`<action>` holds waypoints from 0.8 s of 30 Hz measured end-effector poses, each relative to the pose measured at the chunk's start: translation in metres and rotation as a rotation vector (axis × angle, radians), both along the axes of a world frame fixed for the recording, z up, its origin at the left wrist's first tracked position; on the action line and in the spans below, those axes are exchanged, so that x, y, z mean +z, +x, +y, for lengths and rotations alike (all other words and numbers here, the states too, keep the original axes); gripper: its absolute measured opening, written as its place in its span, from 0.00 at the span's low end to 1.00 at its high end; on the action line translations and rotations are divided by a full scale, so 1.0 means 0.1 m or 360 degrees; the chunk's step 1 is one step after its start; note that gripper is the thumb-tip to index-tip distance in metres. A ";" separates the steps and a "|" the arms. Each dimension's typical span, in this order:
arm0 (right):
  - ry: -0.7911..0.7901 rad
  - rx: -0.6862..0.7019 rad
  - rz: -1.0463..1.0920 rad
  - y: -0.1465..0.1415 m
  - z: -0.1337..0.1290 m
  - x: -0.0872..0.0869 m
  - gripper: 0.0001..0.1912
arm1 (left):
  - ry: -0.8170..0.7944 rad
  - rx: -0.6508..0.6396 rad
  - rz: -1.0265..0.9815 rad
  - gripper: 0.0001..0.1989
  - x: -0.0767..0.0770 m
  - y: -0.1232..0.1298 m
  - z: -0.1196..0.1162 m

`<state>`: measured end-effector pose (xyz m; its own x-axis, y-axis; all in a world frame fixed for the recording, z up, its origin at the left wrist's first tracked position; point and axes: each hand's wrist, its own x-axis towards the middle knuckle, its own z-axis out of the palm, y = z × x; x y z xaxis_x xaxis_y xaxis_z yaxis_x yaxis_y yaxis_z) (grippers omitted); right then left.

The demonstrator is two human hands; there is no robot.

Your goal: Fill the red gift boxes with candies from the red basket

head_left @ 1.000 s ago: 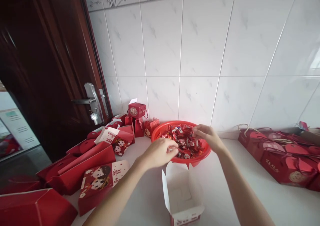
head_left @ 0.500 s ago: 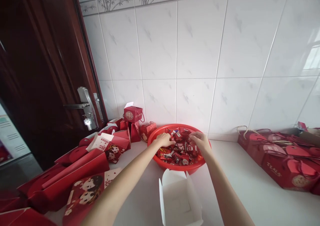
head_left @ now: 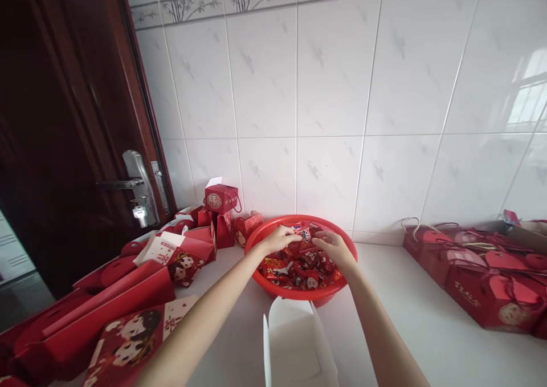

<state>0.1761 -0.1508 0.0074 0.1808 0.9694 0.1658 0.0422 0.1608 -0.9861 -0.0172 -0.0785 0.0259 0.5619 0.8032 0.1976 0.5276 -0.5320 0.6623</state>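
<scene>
A red plastic basket (head_left: 294, 296) full of red-wrapped candies (head_left: 294, 273) stands against the wall. Both hands are inside its rim, over the candies. My left hand (head_left: 280, 240) has its fingers closed at the edge of a red wrapped candy (head_left: 305, 236). Across from it, my right hand (head_left: 334, 247) is curved with its fingers apart, close to that same candy; nothing is visible in its grasp. In front of the basket, between my forearms, stands a white-lined box (head_left: 294, 347) with its flaps up and no contents visible inside.
Red gift boxes (head_left: 128, 296) crowd the left side, some unfolded or lying flat. A small box (head_left: 221, 198) is stacked on others by the wall. Closed red boxes with cord handles (head_left: 474, 284) line the right. A dark door (head_left: 77, 119) with keys in its lock is at left.
My hands have come closer together over the basket, and a wrapped candy now shows between them. The view has shifted slightly to the right.
</scene>
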 end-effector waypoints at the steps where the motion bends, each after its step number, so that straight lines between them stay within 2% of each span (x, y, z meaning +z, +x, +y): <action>1: -0.0010 0.0049 -0.0031 0.00 -0.01 0.00 0.14 | -0.0011 -0.0058 -0.0020 0.24 0.00 0.00 -0.01; 6: -0.0010 0.0240 -0.0259 0.01 0.00 -0.02 0.14 | -0.0043 -0.0225 -0.0003 0.21 -0.04 0.00 0.00; 9: 0.0006 0.0128 -0.0251 0.03 0.01 -0.05 0.16 | -0.0003 -0.0174 0.0036 0.19 -0.06 -0.02 0.03; 12: 0.0013 -0.0071 -0.0202 0.03 0.01 -0.06 0.17 | 0.0058 -0.0006 0.0140 0.18 -0.09 -0.06 0.10; 16: 0.0046 -0.0177 -0.0119 0.02 -0.01 -0.05 0.16 | 0.0080 0.0154 0.0384 0.12 -0.15 -0.10 0.17; 21: 0.0042 -0.0328 0.0004 0.03 0.02 -0.04 0.15 | 0.0011 0.0033 0.0716 0.11 -0.12 -0.05 0.12; 24: 0.0036 -0.0328 0.0043 0.04 0.07 -0.06 0.15 | -0.0016 -0.0017 0.0885 0.14 -0.09 0.01 0.06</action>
<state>0.1798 -0.1438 0.0014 0.3798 0.9075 0.1795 0.0503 0.1735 -0.9835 -0.0162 -0.0723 0.0171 0.5876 0.7971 -0.1392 0.7937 -0.5344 0.2907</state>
